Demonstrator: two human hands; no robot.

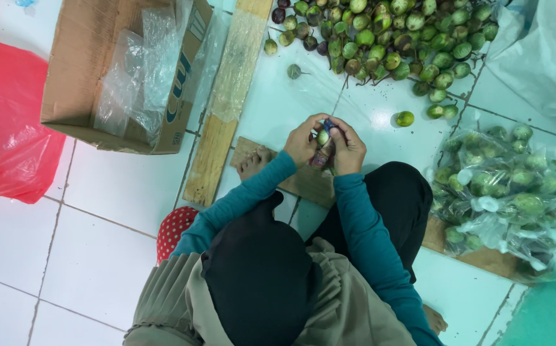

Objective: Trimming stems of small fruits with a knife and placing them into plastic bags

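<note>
My left hand (300, 142) and my right hand (350, 150) meet in front of me over the white tiled floor. Together they clasp a small clear bag of round green fruits (321, 156), and one green fruit (322, 136) shows at its top between my fingers. A small blue item (327, 123) sits at my right fingertips, above that fruit; what it is cannot be made out. My teal sleeves reach down from both wrists. A loose green fruit (405, 118) lies on the tiles just beyond my right hand.
A big pile of green and some dark purple fruits (387, 38) covers the floor ahead. Filled clear bags (508, 192) lie to the right on a wooden plank. A cardboard box (79, 77) holding plastic bags, a red plastic bag (2, 122), a long plank (223, 109) and a white sack (547, 57) surround me.
</note>
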